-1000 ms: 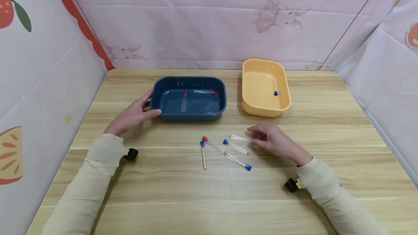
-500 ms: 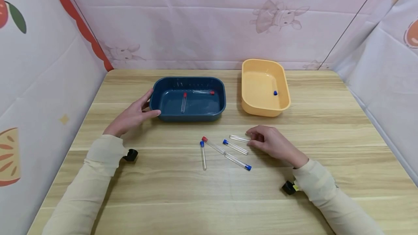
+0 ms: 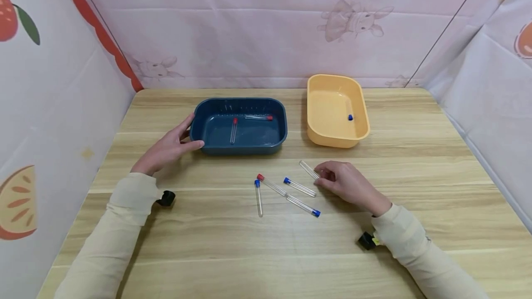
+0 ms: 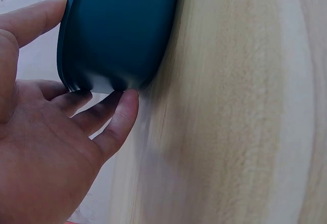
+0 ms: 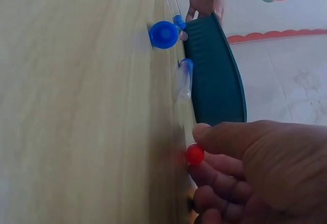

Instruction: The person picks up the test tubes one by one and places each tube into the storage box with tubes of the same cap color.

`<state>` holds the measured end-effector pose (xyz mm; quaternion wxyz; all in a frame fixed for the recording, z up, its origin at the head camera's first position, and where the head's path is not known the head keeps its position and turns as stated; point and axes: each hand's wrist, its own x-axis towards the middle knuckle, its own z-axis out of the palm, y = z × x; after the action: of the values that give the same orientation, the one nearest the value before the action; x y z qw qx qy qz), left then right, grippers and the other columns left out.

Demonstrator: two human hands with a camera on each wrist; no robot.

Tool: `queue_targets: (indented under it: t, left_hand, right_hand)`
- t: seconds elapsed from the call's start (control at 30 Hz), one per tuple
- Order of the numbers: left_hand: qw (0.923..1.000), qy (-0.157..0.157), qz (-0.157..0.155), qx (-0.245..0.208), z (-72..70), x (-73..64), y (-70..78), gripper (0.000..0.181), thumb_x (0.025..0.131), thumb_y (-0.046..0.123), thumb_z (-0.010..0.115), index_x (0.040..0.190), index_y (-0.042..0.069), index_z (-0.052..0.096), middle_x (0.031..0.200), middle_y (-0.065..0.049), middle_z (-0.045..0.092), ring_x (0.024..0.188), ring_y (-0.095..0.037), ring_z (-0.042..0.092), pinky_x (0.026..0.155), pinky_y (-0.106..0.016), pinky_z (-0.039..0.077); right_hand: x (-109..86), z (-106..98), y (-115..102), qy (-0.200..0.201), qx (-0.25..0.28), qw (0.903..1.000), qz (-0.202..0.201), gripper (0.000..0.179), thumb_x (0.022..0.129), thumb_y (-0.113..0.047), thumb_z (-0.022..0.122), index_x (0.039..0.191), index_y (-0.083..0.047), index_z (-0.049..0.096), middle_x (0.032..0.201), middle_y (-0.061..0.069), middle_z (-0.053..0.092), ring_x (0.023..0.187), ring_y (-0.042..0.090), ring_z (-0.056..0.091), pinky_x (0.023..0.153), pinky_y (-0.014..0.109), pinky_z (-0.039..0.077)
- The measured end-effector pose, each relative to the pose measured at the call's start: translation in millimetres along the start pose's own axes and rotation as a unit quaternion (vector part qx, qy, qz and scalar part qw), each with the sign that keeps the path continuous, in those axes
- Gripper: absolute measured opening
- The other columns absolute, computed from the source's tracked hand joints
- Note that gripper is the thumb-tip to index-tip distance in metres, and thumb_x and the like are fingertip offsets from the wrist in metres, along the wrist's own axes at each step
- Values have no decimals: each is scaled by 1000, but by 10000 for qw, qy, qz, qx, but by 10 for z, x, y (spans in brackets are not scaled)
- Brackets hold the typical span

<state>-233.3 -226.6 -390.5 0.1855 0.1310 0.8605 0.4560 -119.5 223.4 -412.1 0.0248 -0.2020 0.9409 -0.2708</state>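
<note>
In the head view my right hand [image 3: 349,183] pinches a clear test tube [image 3: 308,169] between thumb and fingers. Its red cap [image 5: 194,154] shows at the fingertips in the right wrist view. My left hand [image 3: 168,149] holds the left end of a dark blue bin [image 3: 241,149], with the thumb and fingers spread around its wall [image 4: 117,35]. Two red-capped test tubes lie inside that bin. On the table between the hands are a red-capped tube [image 3: 274,186] and three blue-capped ones, including the leftmost tube [image 3: 259,200].
A yellow bin [image 3: 332,142] stands right of the blue one, with a blue-capped tube [image 3: 350,117] inside. Printed cloth walls [image 3: 249,40] enclose the wooden table [image 3: 249,257] at the back and sides. Each wrist carries a small black camera.
The tube at my right hand has turned, its bare end swinging away toward the bins. My right hand has shifted slightly left and nearer. My left hand stays on the blue bin.
</note>
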Motion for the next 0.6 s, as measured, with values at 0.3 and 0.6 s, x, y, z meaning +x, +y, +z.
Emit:
queue_targets:
  t: [0.3,0.6]
  left_hand:
    - [9998,-82,-40,-156,11,-93,184,93,85,47,62,150,29,-2,155,-3,5,136,-34,21,104,-55,24]
    - [9998,-104,21,-152,19,-169,305,92,86,46,60,150,24,-2,155,-5,4,136,-34,21,105,-52,24]
  right_hand:
    - [-2,6,-42,-15,-97,9999,131,19,84,-21,70,99,-9,68,68,-9,54,60,7,47,56,25,43]
    - [28,-70,38,-433,333,9985,-81,30,85,-26,70,109,-9,65,75,-8,57,65,9,51,58,25,45]
